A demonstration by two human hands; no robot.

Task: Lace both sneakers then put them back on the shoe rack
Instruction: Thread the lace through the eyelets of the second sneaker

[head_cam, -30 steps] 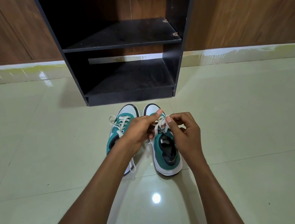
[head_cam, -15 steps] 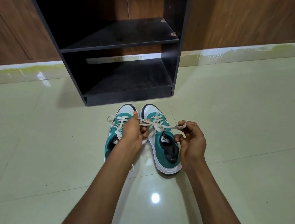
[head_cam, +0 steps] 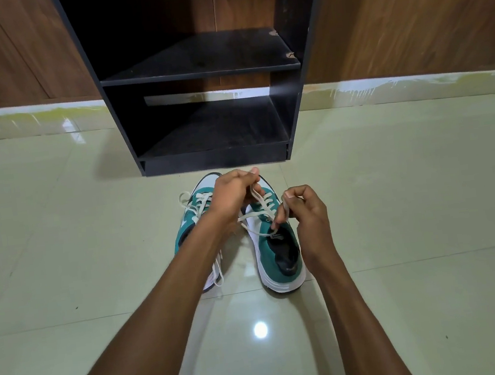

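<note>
Two green-and-white sneakers stand side by side on the floor, toes toward the rack. The right sneaker (head_cam: 280, 245) has a cream lace (head_cam: 260, 202) running up from its eyelets. My left hand (head_cam: 234, 193) pinches one end of that lace above the toe. My right hand (head_cam: 304, 208) pinches the other end over the tongue. The left sneaker (head_cam: 193, 221) is partly hidden under my left forearm; its laces trail loose on the floor. The black shoe rack (head_cam: 200, 72) stands just beyond, both shelves bare.
Glossy pale floor tiles (head_cam: 414, 230) spread on all sides of the shoes. A wood-panelled wall (head_cam: 405, 15) with a light skirting strip runs behind the rack.
Both hands pulled the lace ends apart sideways, then rose; my left hand now holds its end higher over the toe and my right hand has come back inward over the tongue.
</note>
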